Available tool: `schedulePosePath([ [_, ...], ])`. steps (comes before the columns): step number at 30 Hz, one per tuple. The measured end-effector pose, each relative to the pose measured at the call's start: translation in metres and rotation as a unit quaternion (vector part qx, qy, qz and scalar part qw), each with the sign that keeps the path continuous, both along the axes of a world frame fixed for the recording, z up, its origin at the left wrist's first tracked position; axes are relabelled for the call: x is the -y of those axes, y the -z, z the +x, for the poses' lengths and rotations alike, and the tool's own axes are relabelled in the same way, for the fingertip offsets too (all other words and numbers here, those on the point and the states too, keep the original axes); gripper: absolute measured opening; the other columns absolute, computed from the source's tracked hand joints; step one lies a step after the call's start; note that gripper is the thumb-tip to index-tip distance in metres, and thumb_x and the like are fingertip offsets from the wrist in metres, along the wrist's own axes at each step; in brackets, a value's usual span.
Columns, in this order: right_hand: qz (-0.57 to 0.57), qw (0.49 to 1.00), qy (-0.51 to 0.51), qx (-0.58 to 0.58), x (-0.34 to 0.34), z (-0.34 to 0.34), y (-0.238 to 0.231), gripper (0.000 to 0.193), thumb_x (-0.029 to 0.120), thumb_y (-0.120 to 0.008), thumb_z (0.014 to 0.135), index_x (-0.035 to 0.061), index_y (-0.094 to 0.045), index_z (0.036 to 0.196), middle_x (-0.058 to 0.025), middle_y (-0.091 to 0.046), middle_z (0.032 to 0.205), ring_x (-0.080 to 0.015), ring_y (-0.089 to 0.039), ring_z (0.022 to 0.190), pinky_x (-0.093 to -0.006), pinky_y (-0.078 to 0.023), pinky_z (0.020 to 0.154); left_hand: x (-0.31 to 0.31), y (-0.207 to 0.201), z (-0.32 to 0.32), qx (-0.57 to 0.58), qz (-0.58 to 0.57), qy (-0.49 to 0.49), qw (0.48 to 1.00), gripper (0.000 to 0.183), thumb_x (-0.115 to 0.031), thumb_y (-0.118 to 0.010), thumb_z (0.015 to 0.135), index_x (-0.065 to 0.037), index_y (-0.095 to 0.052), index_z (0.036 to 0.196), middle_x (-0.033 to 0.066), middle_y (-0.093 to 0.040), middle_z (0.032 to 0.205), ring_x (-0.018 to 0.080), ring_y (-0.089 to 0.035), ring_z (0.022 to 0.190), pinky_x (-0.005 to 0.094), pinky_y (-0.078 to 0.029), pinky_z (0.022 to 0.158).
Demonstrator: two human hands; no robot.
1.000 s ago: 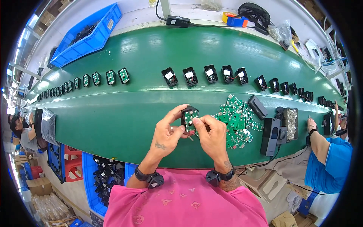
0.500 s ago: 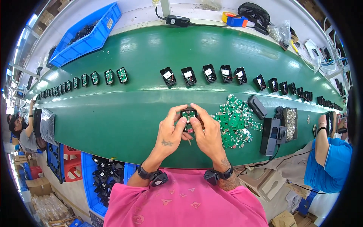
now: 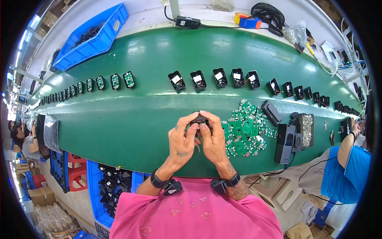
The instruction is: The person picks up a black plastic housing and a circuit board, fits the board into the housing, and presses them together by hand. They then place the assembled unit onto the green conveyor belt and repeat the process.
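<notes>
A person in a pink shirt (image 3: 195,207) works at a green-topped workbench (image 3: 119,127), with a black strapped device (image 3: 165,184) on the left wrist and another (image 3: 223,185) on the right. On the floor side, left of the shirt, a blue crate (image 3: 94,195) holds a heap of black plastic parts (image 3: 111,187); a red stool (image 3: 78,175) stands beyond its left side.

Over the near half of the bench, the left hand (image 3: 181,139) and the right hand (image 3: 214,141) close together on one small black plastic housing (image 3: 200,119). Both are curled inward, thumbs side by side on the housing's near part, fingers wrapped around its sides and far end. They cover most of it, so its inside is hard to make out.

Just right of the right hand spreads a pile of green circuit boards (image 3: 247,129). Beyond the pile's right side are a dark oblong case (image 3: 271,112), a grey-and-black device (image 3: 283,143) and a heap of small silvery parts (image 3: 306,131). Farther right sits a co-worker in a blue top (image 3: 346,175).

Across the bench runs a line of open black housings: those at left (image 3: 129,79) carry green boards, those at centre (image 3: 197,80) show white rectangles inside. At the back are a tilted blue bin (image 3: 85,51), a black power adapter (image 3: 187,22) and a blue-and-orange tape dispenser (image 3: 250,22).
</notes>
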State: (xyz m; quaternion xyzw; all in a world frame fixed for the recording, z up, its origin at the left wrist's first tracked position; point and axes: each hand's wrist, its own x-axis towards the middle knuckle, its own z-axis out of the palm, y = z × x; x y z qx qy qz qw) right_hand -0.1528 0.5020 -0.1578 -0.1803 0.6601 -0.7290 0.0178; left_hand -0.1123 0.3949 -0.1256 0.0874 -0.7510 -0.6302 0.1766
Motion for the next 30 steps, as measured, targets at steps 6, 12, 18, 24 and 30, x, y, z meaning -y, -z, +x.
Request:
schedulePosePath([
  [6,0.148,0.987,-0.040,0.045,-0.005,-0.024,-0.015,0.035,0.009,-0.055,0.099,0.0046,-0.053,0.134,-0.0090,-0.064,0.091,-0.0158,-0.061,0.080,-0.0297,-0.050,0.074,0.027,0.008,-0.024,0.058,0.010,-0.010,0.998,0.027,-0.014,-0.053,0.101,-0.001,-0.057,0.124,0.0128,-0.068,0.095,0.0160,-0.067,0.061,0.0277,-0.056,0.049],
  [12,0.372,0.916,0.100,-0.114,-0.090,-0.045,-0.013,0.022,0.014,-0.070,0.088,0.0006,-0.067,0.105,-0.0132,-0.061,0.089,-0.0274,-0.061,0.081,-0.0375,-0.049,0.073,0.157,0.041,-0.082,0.082,-0.004,-0.122,0.989,0.030,-0.013,-0.045,0.103,-0.002,-0.048,0.130,0.0127,-0.060,0.106,0.0181,-0.064,0.053,0.0240,-0.054,0.044],
  [18,0.508,0.856,0.054,-0.074,-0.085,-0.012,0.001,0.041,0.027,-0.078,0.082,0.0008,-0.065,0.111,-0.0164,-0.062,0.098,-0.0359,-0.062,0.092,-0.0440,-0.050,0.078,0.169,0.056,-0.119,0.137,-0.124,-0.196,0.963,0.042,-0.017,-0.046,0.103,0.002,-0.044,0.140,0.0199,-0.062,0.120,0.0233,-0.069,0.063,0.0299,-0.052,0.050],
  [24,0.487,0.863,0.096,-0.093,-0.083,-0.005,0.014,0.031,0.018,-0.070,0.086,-0.0010,-0.067,0.109,-0.0170,-0.065,0.096,-0.0373,-0.064,0.087,-0.0448,-0.052,0.076,0.113,0.049,-0.094,0.050,-0.491,-0.107,0.863,0.085,-0.037,-0.072,0.083,-0.008,-0.032,0.152,0.0224,-0.034,0.155,0.0440,-0.052,0.127,0.0466,-0.048,0.101],
  [30,0.523,0.833,0.121,-0.133,-0.092,-0.014,0.017,0.018,0.010,-0.055,0.095,-0.0024,-0.066,0.102,-0.0205,-0.066,0.089,-0.0373,-0.065,0.073,-0.0444,-0.052,0.067,0.104,0.061,-0.122,0.118,-0.426,-0.074,0.894,0.078,-0.036,-0.078,0.078,-0.015,-0.045,0.146,0.0213,-0.043,0.148,0.0461,-0.064,0.102,0.0503,-0.055,0.085],
])
